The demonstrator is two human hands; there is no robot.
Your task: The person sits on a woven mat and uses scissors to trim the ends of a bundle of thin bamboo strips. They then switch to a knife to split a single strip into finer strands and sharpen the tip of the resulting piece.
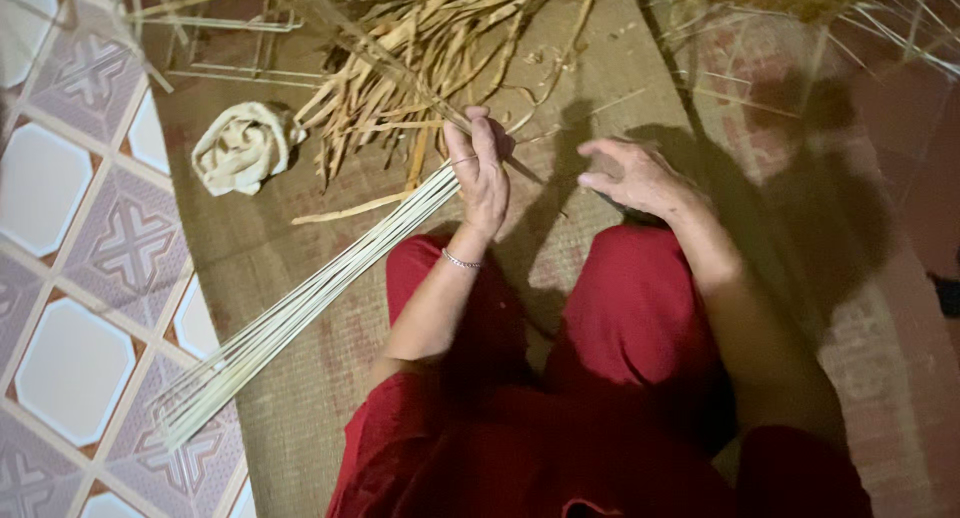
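My left hand (480, 173) grips the top end of a long bundle of thin pale bamboo strips (300, 308) that fans out toward the lower left over the woven mat (290, 418) and onto the tiled floor. A thin bracelet circles that wrist. My right hand (635, 178) hovers to the right with fingers loosely curled, holding nothing that I can see. Both forearms reach out over my knees in red trousers (620, 318). A single dark thin strip crosses just behind my left hand's fingers.
A heap of rough split bamboo scraps (420, 48) lies beyond my hands. A crumpled cream cloth (243, 148) rests on the mat at the left. Patterned floor tiles (80, 278) run along the left. More thin sticks lie at the top right corner.
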